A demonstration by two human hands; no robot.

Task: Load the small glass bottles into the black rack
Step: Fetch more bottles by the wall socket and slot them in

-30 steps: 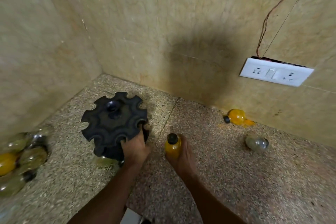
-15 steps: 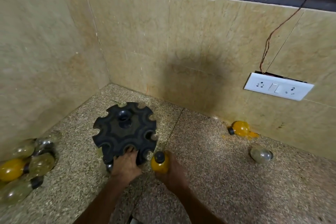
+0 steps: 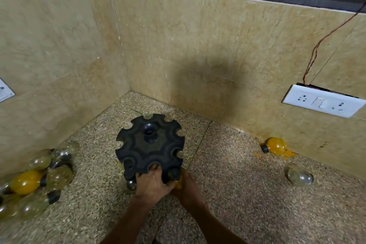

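The round black rack [image 3: 150, 145], with notches around its rim, stands on the speckled stone counter in the corner. My left hand [image 3: 151, 183] grips its near edge. My right hand [image 3: 187, 187] holds a small bottle of yellow powder [image 3: 175, 177], whose black cap sits in a notch at the rack's near right rim. My hands cover most of the bottle. A dark cap [image 3: 131, 184] shows under the rack's near left side. Several more small bottles [image 3: 32, 182], clear and yellow, lie piled at the left.
A yellow bottle [image 3: 275, 146] lies on its side by the back wall with powder spilled beside it. A clear bottle [image 3: 300, 176] lies farther right. A white socket plate [image 3: 321, 103] with a hanging wire is on the back wall. Tiled walls close the corner.
My right hand has moved the yellow bottle left from the counter into the rack's near right notch. My left hand stayed on the rack's edge. The view has tilted upward.
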